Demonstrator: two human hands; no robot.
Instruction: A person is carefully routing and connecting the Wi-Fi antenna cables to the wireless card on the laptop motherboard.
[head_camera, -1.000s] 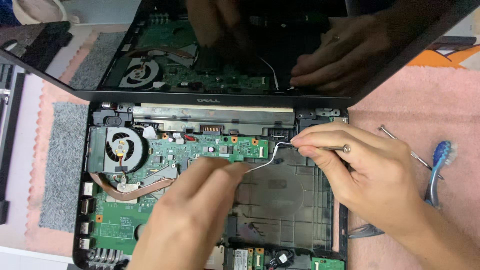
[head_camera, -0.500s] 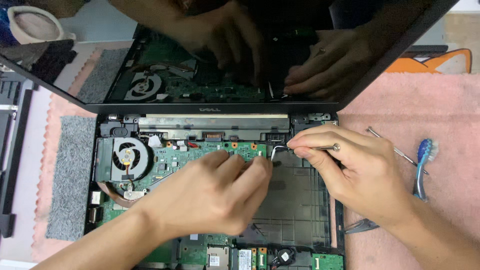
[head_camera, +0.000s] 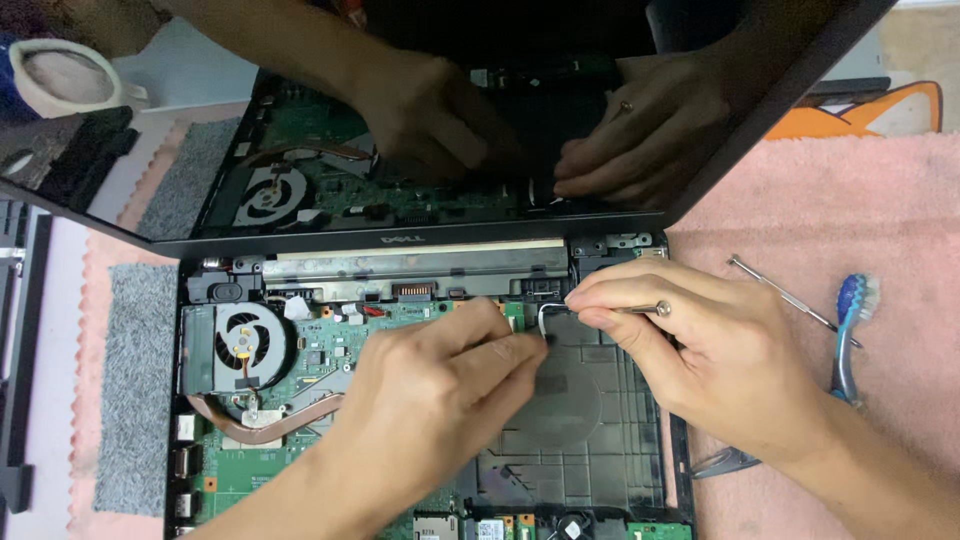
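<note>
My left hand (head_camera: 440, 385) rests over the green circuit board (head_camera: 330, 345) of the opened laptop base (head_camera: 600, 450), fingers curled and pinching at the lower end of a thin white wire (head_camera: 541, 318), just where board meets the black plastic bay; my right hand (head_camera: 700, 350) grasps a slim metal tool (head_camera: 640, 309) between thumb and fingers, its tip lying at the upper bend of that wire, near the hinge corner; the cooling fan (head_camera: 240, 345) sits at the board's left, a copper pipe curving below it; the dark screen (head_camera: 500, 120) stands tilted behind; on the pink mat (head_camera: 850, 200) to the right lie a screwdriver (head_camera: 780, 292) and a blue toothbrush (head_camera: 850, 335), well apart from my hands
</note>
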